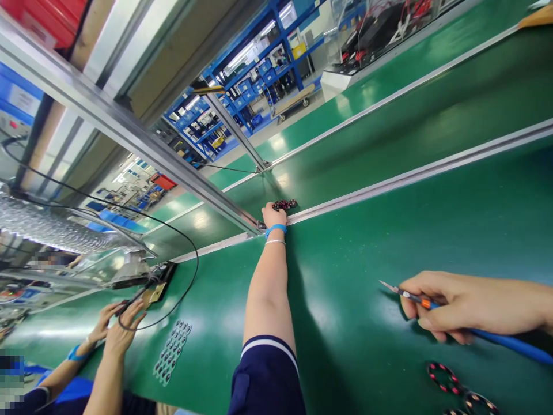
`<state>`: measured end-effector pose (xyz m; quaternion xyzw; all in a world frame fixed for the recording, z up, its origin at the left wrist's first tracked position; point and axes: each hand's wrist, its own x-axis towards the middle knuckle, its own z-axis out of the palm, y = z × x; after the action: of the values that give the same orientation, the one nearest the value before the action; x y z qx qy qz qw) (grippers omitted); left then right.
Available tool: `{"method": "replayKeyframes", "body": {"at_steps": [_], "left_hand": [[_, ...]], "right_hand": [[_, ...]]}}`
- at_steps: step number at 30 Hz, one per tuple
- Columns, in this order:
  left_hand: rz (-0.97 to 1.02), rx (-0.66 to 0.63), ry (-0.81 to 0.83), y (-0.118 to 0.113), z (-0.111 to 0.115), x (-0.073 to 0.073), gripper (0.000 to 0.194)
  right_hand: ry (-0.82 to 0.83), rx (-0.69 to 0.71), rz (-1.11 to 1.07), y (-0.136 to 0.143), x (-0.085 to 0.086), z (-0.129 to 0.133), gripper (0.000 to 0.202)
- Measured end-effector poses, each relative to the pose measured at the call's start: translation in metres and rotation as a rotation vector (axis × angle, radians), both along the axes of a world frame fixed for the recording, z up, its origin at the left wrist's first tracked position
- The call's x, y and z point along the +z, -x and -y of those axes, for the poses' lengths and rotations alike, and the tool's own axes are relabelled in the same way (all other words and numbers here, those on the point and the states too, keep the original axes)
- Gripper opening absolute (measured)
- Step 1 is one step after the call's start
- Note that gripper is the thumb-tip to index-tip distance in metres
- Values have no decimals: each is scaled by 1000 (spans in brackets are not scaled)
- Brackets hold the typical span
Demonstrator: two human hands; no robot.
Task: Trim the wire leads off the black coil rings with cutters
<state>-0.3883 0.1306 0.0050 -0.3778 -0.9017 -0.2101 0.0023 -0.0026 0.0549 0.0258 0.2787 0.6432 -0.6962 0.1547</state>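
Note:
My left arm reaches far forward across the green work surface (345, 253). At its end my left hand (274, 215) is closed on a cluster of dark ring-shaped parts (286, 204) with red dots, just beyond the metal rail. Some of the fingers are hidden behind the cluster. My right hand (453, 305) grips slim blue-handled pliers (510, 344) with an orange band. The pointed metal tip faces left, above the surface. Below the right hand lie more dark rings with red and pale dots (444, 378), partly cut off by the frame edge.
At left, a co-worker's hands (118, 328) work by a black fixture (163, 282) with a looping cable. A sheet of round parts (173, 353) lies near them. A metal post (207, 196) rises beside my left hand. A rail (389, 178) borders the far channel.

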Motion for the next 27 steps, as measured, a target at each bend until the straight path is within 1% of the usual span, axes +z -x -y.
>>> {"method": "replayKeyframes", "body": {"at_steps": [3, 7, 9, 11, 12, 13, 14, 15, 16, 17, 18, 19, 20, 21, 22, 23, 25, 27], "left_hand": [[-7, -11, 10, 2, 2, 10, 37], [-7, -58, -2, 0, 1, 33, 36], [-11, -99, -29, -13, 8, 41, 40], [7, -198, -70, -37, 27, 41, 51], [35, -262, -89, -53, 44, 39, 55], [81, -371, -124, -72, 65, 36, 58], [181, -612, -222, -92, 90, 35, 60], [290, -873, -239, -114, 118, 35, 65], [366, -1091, -202, -136, 148, 35, 75], [400, -1250, -164, -157, 176, 36, 88], [399, -1353, -136, -178, 202, 35, 100], [362, -1369, -98, -198, 222, 33, 107], [294, -1356, -71, -214, 236, 28, 106], [211, -1359, -77, -227, 243, 22, 98], [137, -1364, -90, -236, 243, 15, 85], [76, -1366, -112, -242, 238, 8, 72], [14, -1372, -157, -242, 218, -2, 53], [33, -1381, -190, -233, 196, -7, 48]], "right_hand": [[7, 15, 6, -2, -4, 0, 39], [16, 15, -24, -2, -5, -2, 34], [50, 4, -60, 0, -1, -4, 30], [86, -35, -110, 1, 3, -6, 28], [108, -66, -137, 1, 4, -8, 28], [135, -104, -166, 1, 4, -11, 28], [168, -154, -187, 1, 3, -14, 27], [191, -230, -213, 1, 2, -17, 26], [213, -301, -235, 1, 0, -20, 26], [228, -369, -249, 1, -1, -22, 26], [239, -427, -262, 1, -2, -24, 25], [247, -470, -271, 0, -2, -25, 25], [251, -499, -277, 0, -3, -25, 24], [253, -517, -283, 0, -3, -26, 23], [252, -525, -289, 0, -3, -26, 22], [251, -530, -294, 0, -3, -26, 21], [242, -539, -299, 0, -3, -25, 19], [232, -550, -301, 0, -3, -24, 16]]}}
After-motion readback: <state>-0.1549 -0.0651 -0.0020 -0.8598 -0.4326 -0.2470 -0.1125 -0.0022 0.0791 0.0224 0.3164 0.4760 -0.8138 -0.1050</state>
